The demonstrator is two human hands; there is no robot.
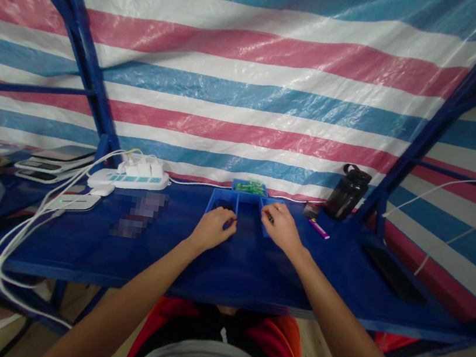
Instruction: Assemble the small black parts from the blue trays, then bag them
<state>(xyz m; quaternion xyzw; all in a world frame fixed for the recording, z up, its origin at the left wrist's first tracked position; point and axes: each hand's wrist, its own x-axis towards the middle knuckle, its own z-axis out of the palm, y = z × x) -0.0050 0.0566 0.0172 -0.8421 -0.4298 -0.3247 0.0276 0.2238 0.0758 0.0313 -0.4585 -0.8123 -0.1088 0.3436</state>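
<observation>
My left hand (214,228) is at the near edge of the left blue bin (210,201), its thumb and fingertips drawn together. Anything between them is too small to make out. Dark small pieces (222,204) lie in that bin. Over the right blue bin (263,229) my right hand (280,224) has its fingers curled inward. Small dark bits show by its fingertips, but I cannot tell whether they are held or lie in the bin. Behind, between the two hands, a third blue bin (234,187) contains green pieces (251,187).
On the blue table (242,274) stand a dark bottle (347,193), a purple packet (318,228) and a black phone-like slab (393,274) to the right. A white power strip (129,178) with cables, and stacked devices (56,162), lie left. Blue posts and a striped sheet close the back.
</observation>
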